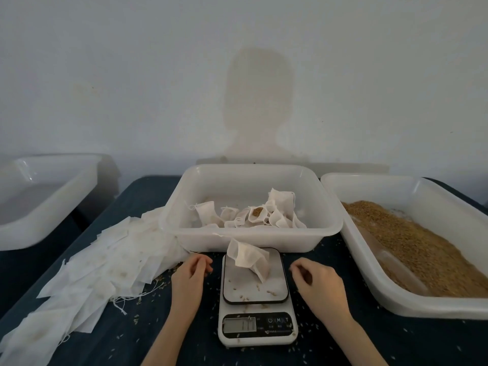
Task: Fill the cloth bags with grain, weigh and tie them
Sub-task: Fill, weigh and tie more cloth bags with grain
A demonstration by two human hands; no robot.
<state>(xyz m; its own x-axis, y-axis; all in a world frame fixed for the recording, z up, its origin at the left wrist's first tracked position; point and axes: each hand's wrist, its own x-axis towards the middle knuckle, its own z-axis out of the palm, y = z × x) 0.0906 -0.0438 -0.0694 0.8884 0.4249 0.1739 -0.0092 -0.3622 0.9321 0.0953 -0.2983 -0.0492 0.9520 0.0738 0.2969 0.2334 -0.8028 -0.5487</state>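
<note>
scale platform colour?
Light grey with a dark rim: the scale platform, best seen in the head view.

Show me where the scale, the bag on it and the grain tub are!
scale (257, 329): head view, on its front panel beside the display.
bag (250, 258): head view, on its white cloth middle.
grain tub (369, 282): head view, on its near left rim.

A small white cloth bag (250, 260) lies tilted on the plate of the scale (254, 294), its open mouth toward the far left, its lower end bulging. The scale stands at the desk's near edge, loose grains on its plate. More filled bags (253, 213) lie heaped in the middle tub (327, 225), one gaping open on brown grain. Flat empty bags (105, 260) fan out along the desk's left edge. Grain (412, 247) fills the right tub (369, 273).
</note>
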